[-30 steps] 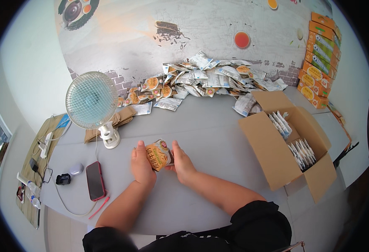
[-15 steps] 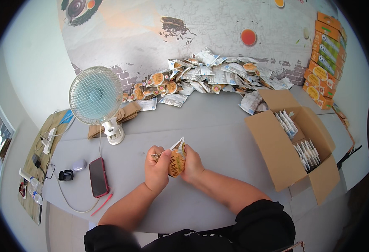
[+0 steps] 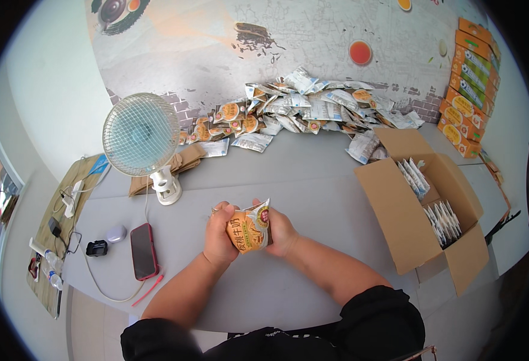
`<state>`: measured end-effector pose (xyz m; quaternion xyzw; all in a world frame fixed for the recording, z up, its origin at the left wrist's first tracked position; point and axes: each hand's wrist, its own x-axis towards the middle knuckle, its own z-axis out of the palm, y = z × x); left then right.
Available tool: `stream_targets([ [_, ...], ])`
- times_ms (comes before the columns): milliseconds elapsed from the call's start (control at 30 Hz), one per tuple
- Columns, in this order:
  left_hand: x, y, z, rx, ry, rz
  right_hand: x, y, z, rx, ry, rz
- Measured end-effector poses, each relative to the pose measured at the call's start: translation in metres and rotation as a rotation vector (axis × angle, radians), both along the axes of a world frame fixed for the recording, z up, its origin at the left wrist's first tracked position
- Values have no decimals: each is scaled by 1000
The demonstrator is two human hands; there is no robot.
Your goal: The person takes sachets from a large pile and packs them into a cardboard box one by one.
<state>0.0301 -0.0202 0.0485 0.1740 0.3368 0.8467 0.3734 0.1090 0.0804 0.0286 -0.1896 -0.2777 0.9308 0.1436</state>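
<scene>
Over the near middle of the grey table, both my hands hold one orange and brown printed sachet (image 3: 249, 231). My left hand (image 3: 218, 234) grips its left side, with the thumb across the front. My right hand (image 3: 283, 233) is closed round its right edge; most of those fingers are hidden behind the packet. Its printed front faces up toward me, and one pale corner sticks up at the top right. To the right stands an open cardboard box (image 3: 390, 225) with rows of upright sachets (image 3: 442, 222) inside. A large heap of similar sachets (image 3: 306, 108) lies along the wall.
A white clip fan (image 3: 141, 135) stands at the back left beside folded brown cardboard (image 3: 186, 161). A red-edged phone (image 3: 144, 253), a cable, a black case (image 3: 96, 248) and a lilac case (image 3: 116, 233) lie at left. Orange and green cartons (image 3: 466, 90) are stacked at the back right.
The sachet has been turned and flattened between my hands, so more of its printed front now shows. My left thumb has shifted toward its left edge. The view has moved slightly.
</scene>
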Motion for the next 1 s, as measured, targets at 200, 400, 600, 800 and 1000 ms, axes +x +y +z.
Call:
stream_targets([
  [200, -47, -9, -19, 253, 557, -152, 9, 22, -4, 337, 74, 832],
  [400, -45, -12, -9, -47, 998, 340, 10, -8, -6, 456, 119, 498],
  [600, -29, -10, 1, -433, 757, 132, 1, 11, -11, 1181, -135, -335],
  [800, -16, 9, -22, -325, 201, 141, 2, 4, -11, 1463, -298, -297],
  [1000, -16, 9, -25, -415, 378, 129, 6, -4, 2, 1473, -311, -291],
])
